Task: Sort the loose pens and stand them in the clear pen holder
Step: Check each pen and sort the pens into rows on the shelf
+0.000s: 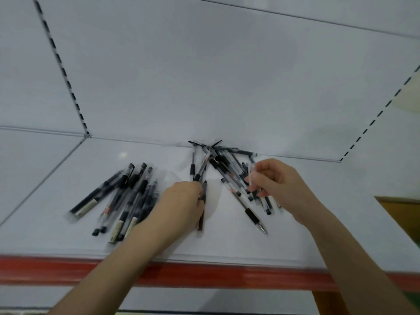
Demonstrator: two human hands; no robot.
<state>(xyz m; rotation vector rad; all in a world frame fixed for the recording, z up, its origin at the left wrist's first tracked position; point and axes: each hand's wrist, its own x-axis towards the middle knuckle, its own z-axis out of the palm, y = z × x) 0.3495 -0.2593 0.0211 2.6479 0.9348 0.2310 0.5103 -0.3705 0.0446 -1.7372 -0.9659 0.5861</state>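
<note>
At the middle of the shelf (295, 242), the left hand (184, 201) is curled round a dark pen (201, 220), whose barrel runs down past the knuckles toward the front edge; whether more than one is gripped cannot be told. Just to the right, a clear pen (250, 176) is pinched between the thumb and fingertips of the right hand (275, 178), which is held over the near end of a tangle of pens (223, 165) fanned out from the back wall. One pen with a black grip (252, 215) lies at the tangle's front, tip toward the front edge. A heap of pens (127, 196), laid roughly parallel, is seen well to the left. The clear pen holder cannot be made out. Sorting is judged to be the step in hand, with standing not yet begun; next, the gripped pens would need to be laid with their like, or the holder found.
</note>
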